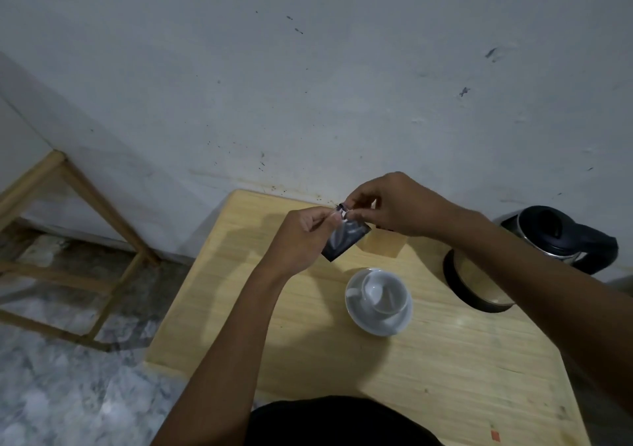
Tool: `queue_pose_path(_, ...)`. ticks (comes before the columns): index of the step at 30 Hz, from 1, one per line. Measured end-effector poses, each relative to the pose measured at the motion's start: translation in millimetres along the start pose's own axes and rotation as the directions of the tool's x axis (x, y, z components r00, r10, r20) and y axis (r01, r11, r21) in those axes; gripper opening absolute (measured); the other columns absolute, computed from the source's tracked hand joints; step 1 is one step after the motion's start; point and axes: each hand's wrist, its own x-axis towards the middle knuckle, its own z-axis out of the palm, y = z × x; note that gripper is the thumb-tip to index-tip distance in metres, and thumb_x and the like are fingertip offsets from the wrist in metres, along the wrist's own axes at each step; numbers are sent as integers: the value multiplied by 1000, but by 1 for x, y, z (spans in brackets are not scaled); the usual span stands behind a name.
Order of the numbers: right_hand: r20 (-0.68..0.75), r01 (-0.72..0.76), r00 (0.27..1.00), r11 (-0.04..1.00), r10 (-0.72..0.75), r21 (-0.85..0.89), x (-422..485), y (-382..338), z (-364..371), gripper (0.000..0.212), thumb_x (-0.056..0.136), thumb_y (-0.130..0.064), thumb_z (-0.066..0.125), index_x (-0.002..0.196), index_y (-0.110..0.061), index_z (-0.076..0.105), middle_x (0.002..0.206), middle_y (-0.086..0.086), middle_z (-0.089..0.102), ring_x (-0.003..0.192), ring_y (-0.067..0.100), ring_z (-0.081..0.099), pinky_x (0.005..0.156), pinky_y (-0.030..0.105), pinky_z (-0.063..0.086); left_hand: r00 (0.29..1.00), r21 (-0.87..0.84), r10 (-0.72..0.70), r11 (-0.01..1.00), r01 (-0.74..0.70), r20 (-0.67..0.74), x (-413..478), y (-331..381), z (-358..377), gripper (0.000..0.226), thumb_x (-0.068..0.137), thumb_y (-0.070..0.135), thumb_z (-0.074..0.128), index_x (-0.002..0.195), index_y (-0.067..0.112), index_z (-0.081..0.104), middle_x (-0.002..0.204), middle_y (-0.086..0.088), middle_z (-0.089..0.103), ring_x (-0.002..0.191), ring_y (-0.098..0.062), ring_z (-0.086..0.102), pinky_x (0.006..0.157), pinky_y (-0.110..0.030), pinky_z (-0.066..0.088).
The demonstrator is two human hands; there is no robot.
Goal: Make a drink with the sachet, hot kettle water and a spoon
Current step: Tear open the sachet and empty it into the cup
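Observation:
A small dark sachet (pixel 344 240) with a shiny face hangs in the air over the far part of the wooden table (pixel 260 308). My left hand (pixel 303 240) pinches its top left corner and my right hand (pixel 394 205) pinches the top edge beside it. Below them a white cup (pixel 385 293) stands on a white saucer (pixel 370 322); a pale shape inside the cup may be a spoon, I cannot tell. A black and steel kettle (pixel 561 236) stands at the far right, beyond my right forearm.
A round black kettle base (pixel 459 284) lies on the table right of the cup, partly under my right forearm. A wooden frame (pixel 78 205) stands on the marble floor to the left. A white wall runs behind the table.

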Motion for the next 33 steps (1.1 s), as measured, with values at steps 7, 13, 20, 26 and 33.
queue_pose_path(7, -35, 17, 999, 999, -19, -48, 2, 2, 6, 7, 87, -22, 73, 90, -16, 75, 79, -10, 69, 69, -1, 60, 63, 11, 44, 1000, -17, 2, 1000, -2, -14, 2, -3, 2, 23, 94, 21, 53, 85, 14, 72, 68, 8, 68, 62, 1, 54, 59, -11, 40)
queue_pose_path(13, -107, 35, 994, 999, -37, -22, 0, 3, 16, 8, 87, -23, 73, 91, -16, 74, 85, -6, 71, 77, 6, 62, 71, 18, 48, 999, -17, -5, 1000, 5, -32, 4, -8, -1, 22, 93, 22, 54, 92, 11, 73, 66, 13, 66, 58, 5, 52, 58, -8, 40)
queue_pose_path(20, -274, 243, 917, 950, -291, -195, -1, 7, 30, 8, 89, -12, 66, 92, -7, 71, 84, 3, 69, 76, 19, 62, 66, 40, 54, 988, -288, -121, 954, 88, -99, 5, -7, 3, 20, 92, 26, 56, 87, 17, 73, 86, 3, 72, 80, -4, 64, 70, -9, 49)
queue_pose_path(26, -374, 280, 850, 920, -370, -274, -4, 13, 39, 10, 91, -11, 63, 92, -4, 70, 87, 6, 70, 79, 22, 61, 66, 37, 52, 984, -376, -173, 910, 175, 41, 7, -13, -3, 21, 91, 32, 57, 94, 19, 73, 100, 0, 73, 98, -13, 64, 96, -34, 46)
queue_pose_path(33, -346, 298, 862, 922, -370, -246, -2, 12, 38, 15, 92, -17, 60, 94, -6, 71, 89, 4, 70, 82, 19, 62, 67, 34, 53, 986, -226, -104, 965, 131, 129, 12, -16, -12, 27, 92, 24, 55, 97, 1, 68, 55, 17, 58, 54, 5, 50, 60, -5, 41)
